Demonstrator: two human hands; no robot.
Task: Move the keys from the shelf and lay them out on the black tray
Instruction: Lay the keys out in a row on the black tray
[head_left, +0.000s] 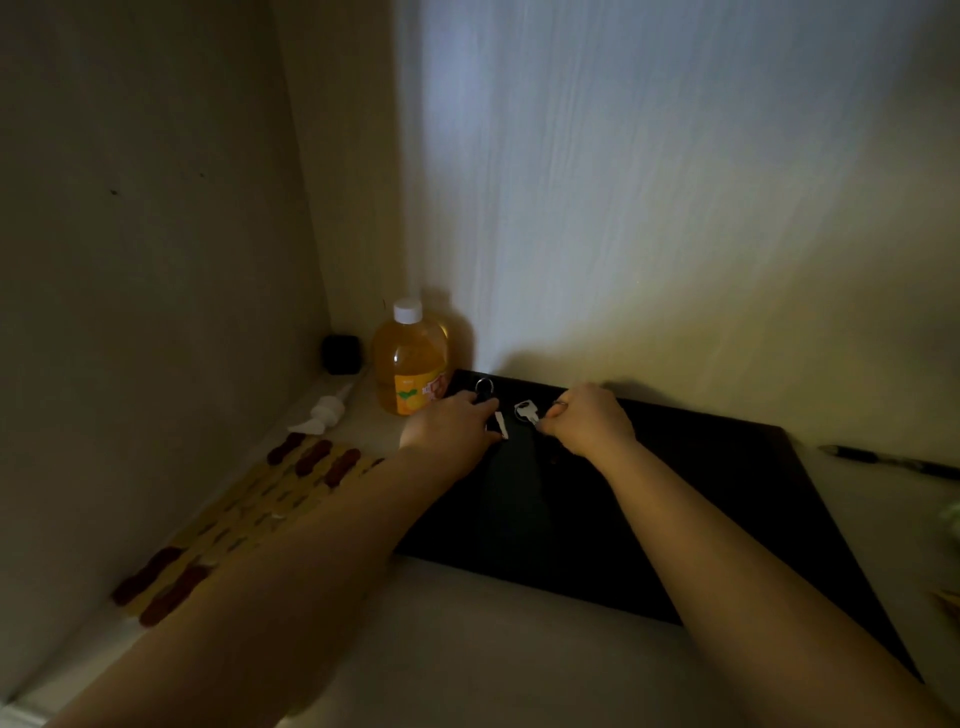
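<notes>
Silver key (529, 410) flat on the far left part of the black tray (701, 499), its ring end toward the right hand (589, 420). Right fingers (557, 413) curled together at that ring end, apparently pinching it, though the dim light leaves the contact unclear. Just left, a second ring (483, 386) with a dark fob near the tray's far edge, and a small white tag (501, 425) beside it, both partly under the left hand (451, 423). Left fingers (480, 402) bent down onto the fob, seemingly pressing or holding it; clamped or merely resting, cannot tell. Likely step: setting the two pieces down apart and straightening them. Best done by lowering each piece flat, keeping a clear gap between the silver key and the fob, spreading ring and tag so nothing overlaps, then letting go without dragging. Beyond the tray's far left corner, an orange drink bottle (410, 364) close enough to knock when pulling the left hand back. Farther left on the table (493, 649), a white pump head (324, 413) and a patterned mat (249, 514); at far right, a pen (893, 460).
</notes>
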